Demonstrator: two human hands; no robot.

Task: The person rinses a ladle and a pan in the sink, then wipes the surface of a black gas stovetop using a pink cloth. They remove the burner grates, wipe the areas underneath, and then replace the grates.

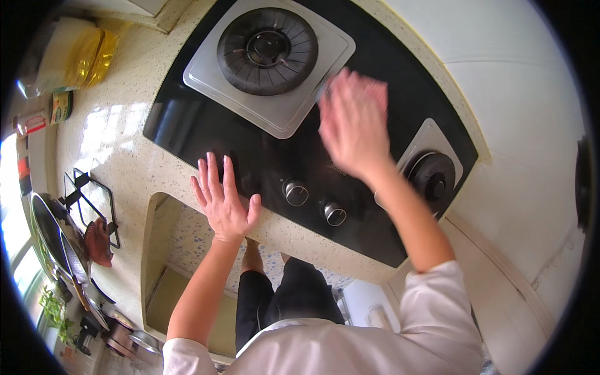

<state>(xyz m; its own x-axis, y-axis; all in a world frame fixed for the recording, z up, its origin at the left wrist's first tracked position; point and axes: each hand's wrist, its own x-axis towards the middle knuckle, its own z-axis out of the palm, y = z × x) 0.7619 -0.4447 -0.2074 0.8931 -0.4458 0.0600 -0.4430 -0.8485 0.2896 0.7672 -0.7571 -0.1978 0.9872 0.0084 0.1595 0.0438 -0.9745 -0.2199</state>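
Note:
Before me lies a black glass gas cooktop (276,159) set into a speckled stone counter. My right hand (355,124), blurred, presses a pink cloth (375,91) on the glass between the two burners. My left hand (225,197) rests flat with fingers spread over the cooktop's front edge, holding nothing. A large round burner (268,51) sits on a square metal plate (281,117) at the top. The smaller burner (431,176) is at the right, partly hidden by my right forearm. Two control knobs (296,192) stand near the front edge.
At the left, a bottle of yellow oil (89,54) and a small jar (61,107) stand on the counter (131,112). A black wire rack (96,187), a reddish-brown cloth (98,241) and several pans (51,225) are further down. White wall (506,103) borders the cooktop's right side.

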